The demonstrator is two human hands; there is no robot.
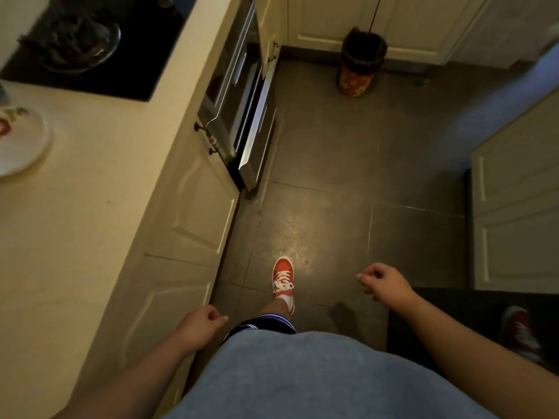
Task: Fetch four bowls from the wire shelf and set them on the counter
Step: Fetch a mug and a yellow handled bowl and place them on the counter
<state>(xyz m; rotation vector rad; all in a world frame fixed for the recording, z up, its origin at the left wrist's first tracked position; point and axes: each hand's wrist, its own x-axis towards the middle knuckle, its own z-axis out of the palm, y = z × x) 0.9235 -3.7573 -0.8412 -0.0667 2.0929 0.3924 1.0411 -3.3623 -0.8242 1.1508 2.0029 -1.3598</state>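
I look down at the kitchen floor. My left hand (201,326) hangs beside the counter's cabinet front, fingers curled loosely, holding nothing. My right hand (382,281) is out over the dark floor tiles, also loosely curled and empty. The cream counter (90,207) runs along the left. No bowl from the shelf and no wire shelf is in view.
A white patterned plate (21,140) lies at the counter's left edge. A black hob (99,46) with a glass lid sits further back. An oven (239,110) has its door ajar. A red bin (361,62) stands ahead by white cabinets. More cabinets (514,207) stand right.
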